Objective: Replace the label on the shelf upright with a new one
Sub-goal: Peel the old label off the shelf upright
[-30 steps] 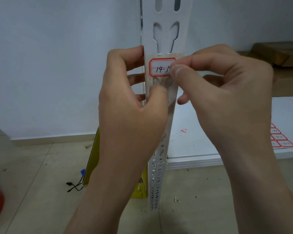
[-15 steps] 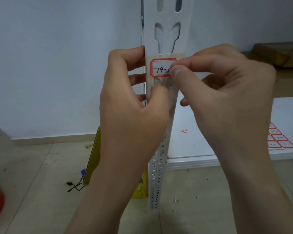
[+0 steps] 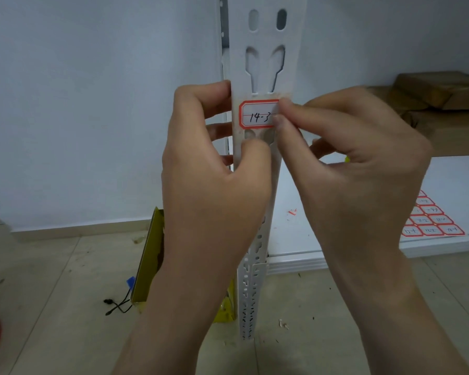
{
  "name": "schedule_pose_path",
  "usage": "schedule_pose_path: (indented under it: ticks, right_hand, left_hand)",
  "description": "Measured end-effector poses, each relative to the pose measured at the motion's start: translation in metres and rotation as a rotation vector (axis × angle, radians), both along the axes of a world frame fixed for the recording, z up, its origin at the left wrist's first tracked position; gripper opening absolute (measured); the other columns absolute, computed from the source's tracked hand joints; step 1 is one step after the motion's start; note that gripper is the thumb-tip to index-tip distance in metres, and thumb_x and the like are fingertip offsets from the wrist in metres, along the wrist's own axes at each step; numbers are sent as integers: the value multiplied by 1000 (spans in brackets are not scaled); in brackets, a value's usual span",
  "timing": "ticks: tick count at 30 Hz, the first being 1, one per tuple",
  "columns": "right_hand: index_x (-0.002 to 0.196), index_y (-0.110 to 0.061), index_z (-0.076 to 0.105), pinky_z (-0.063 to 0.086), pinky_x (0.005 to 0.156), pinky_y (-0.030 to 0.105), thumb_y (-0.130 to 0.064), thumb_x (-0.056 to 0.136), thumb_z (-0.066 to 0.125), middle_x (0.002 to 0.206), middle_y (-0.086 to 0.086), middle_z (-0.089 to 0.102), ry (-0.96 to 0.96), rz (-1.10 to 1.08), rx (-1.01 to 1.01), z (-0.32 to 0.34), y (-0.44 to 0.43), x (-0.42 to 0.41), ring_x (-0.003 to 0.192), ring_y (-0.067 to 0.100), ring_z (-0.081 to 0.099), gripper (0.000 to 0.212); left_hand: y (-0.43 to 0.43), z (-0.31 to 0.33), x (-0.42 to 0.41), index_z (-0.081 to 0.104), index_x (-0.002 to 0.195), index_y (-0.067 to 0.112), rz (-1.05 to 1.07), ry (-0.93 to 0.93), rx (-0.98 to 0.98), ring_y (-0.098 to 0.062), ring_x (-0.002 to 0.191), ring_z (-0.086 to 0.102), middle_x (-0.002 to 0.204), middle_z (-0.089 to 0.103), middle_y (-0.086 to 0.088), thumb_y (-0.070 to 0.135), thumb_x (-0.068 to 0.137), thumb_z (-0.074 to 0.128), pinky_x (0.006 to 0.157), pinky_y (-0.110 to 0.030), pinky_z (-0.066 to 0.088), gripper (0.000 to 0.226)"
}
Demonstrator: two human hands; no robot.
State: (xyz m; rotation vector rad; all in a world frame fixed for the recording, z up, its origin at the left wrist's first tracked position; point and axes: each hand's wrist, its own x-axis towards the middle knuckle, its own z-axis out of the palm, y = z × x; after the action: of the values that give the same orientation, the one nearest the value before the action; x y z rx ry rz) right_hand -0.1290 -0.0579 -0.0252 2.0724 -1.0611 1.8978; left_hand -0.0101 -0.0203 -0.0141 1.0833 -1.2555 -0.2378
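Note:
A white perforated shelf upright (image 3: pixel 266 63) rises through the middle of the view. A red-bordered white label (image 3: pixel 257 114) reading "14-3" sits on its front face. My left hand (image 3: pixel 214 171) wraps around the upright from the left, its thumb pressed on the face just under the label. My right hand (image 3: pixel 358 158) comes in from the right, with thumb and forefinger pinched on the label's right edge and covering that end.
A sheet of red-bordered labels (image 3: pixel 431 220) lies on the white lower shelf (image 3: pixel 322 239) at the right. Brown cardboard parcels (image 3: pixel 439 90) sit on the upper shelf. A yellow box (image 3: pixel 149 261) and a black cable (image 3: pixel 117 307) lie on the tiled floor at the left.
Both hands stay at the label. The right thumb and forefinger have shifted slightly along the label's right edge.

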Motion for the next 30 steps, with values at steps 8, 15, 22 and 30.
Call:
schedule_pose_path:
  ticks: [8,15,22,30]
  right_hand:
    - [107,-13,78,50,65,8,-14,95,74,89,-5,69,-146,153,85,4,3,1,76,-3,64,12]
    - [108,-14,78,47,67,4,-18,97,73,90,-6,67,-91,105,61,3,0,4,78,-4,61,13]
    - [104,-13,78,47,64,6,-13,96,72,88,-9,70,-142,148,54,4,3,4,74,-7,63,10]
    - [95,-13,81,52,62,14,-13,94,73,81,-7,70,-90,159,66,5,3,5,72,-3,64,7]
  left_hand:
    - [1,0,1,54,120,26,9,-13,16,4,103,67,108,65,24,15,86,64,69,-11,58,38]
    - [0,0,0,55,121,23,6,-9,17,3,103,68,109,66,21,14,86,64,68,-11,58,38]
    - [0,0,0,54,120,25,7,-14,18,2,102,68,108,65,22,14,86,65,69,-13,59,38]
    - [1,0,0,54,120,27,7,-10,12,3,103,68,107,66,24,15,88,65,69,-14,59,36]
